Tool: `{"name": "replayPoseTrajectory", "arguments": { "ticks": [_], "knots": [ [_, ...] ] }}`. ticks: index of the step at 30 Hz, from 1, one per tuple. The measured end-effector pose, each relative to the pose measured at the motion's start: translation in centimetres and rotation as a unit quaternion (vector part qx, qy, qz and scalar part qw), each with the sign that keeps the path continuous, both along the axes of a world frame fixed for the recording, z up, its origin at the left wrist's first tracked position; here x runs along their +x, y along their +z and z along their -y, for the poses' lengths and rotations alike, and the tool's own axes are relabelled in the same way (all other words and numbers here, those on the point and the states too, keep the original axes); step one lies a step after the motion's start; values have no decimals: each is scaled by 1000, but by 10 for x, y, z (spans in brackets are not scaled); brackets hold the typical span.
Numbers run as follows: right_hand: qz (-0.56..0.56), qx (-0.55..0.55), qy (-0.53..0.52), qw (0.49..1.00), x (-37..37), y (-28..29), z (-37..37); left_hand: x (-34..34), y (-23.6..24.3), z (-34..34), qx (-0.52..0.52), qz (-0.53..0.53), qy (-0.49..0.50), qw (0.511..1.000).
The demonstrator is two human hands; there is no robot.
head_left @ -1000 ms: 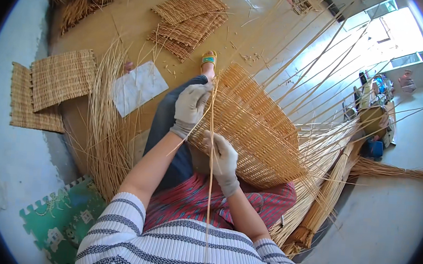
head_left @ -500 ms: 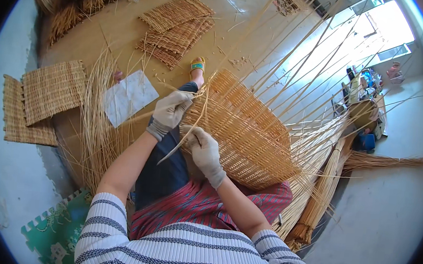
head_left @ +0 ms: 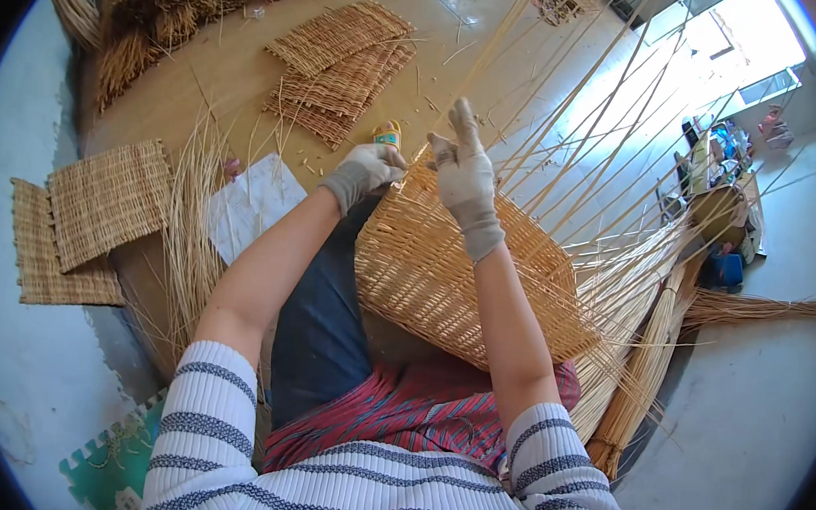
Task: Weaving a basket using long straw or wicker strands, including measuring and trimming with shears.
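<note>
Head view, looking down at a seated person weaving on the floor. Half-woven wicker panel (head_left: 464, 279) propped across the lap, tilted away from the body, probably so that the working edge sits within easy reach of both hands. Long unwoven cane stakes (head_left: 607, 165) fanning up and to the right from that edge, loose and unbent, apparently waiting to be worked in. Left hand (head_left: 369, 170), in a pale work glove, clenched at the top left corner of the panel, the grip closed and pressing on the weave there, seemingly to steady it; whether a strand lies inside the fist cannot be told. Right hand (head_left: 465, 168), also gloved, raised just above the same edge, the grip pinched on a thin cane strand (head_left: 501, 42) running up and away, index finger lifted, as if pulling the strand taut. Hands close together, not touching. Small yellow-and-teal object (head_left: 388, 136) just beyond the left hand, too small to identify. On the floor to the left, a white sheet (head_left: 251, 202) beside a spread of loose straw-coloured canes (head_left: 190, 228), kept near for taking. Finished woven mats (head_left: 105, 202) stacked further left, more mats (head_left: 342, 63) ahead, and tied bundles of raw cane (head_left: 169, 6) at the top left. Bound cane bundle (head_left: 643, 369) lying by the right hip.
</note>
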State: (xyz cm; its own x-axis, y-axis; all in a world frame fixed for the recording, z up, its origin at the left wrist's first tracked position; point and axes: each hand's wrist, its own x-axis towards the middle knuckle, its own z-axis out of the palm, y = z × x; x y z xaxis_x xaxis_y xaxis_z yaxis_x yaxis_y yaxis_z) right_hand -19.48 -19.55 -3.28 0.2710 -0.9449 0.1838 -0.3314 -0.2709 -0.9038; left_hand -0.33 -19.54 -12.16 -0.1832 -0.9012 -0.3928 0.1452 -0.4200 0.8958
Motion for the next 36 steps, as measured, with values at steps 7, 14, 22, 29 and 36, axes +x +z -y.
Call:
{"name": "replayPoseTrajectory", "arguments": {
  "ticks": [7, 14, 22, 29, 36],
  "knots": [
    [-90, -58, -31, 994, 13, -3, -8, 2, 21, -45, -219, 227, -36, 948],
    [-53, -32, -39, 997, 5, 5, -35, 8, 42, -69, -402, 388, -124, 820],
    [193, 94, -262, 941, -84, -64, -164, -10, 25, -95, -496, 513, -147, 684],
    [-201, -286, -242, 905, -60, 2, -51, -71, 12, -138, -397, 591, -99, 695],
    [141, -42, -252, 957, -99, -34, -177, -77, -3, -129, -433, 586, -71, 681]
  ]
}}
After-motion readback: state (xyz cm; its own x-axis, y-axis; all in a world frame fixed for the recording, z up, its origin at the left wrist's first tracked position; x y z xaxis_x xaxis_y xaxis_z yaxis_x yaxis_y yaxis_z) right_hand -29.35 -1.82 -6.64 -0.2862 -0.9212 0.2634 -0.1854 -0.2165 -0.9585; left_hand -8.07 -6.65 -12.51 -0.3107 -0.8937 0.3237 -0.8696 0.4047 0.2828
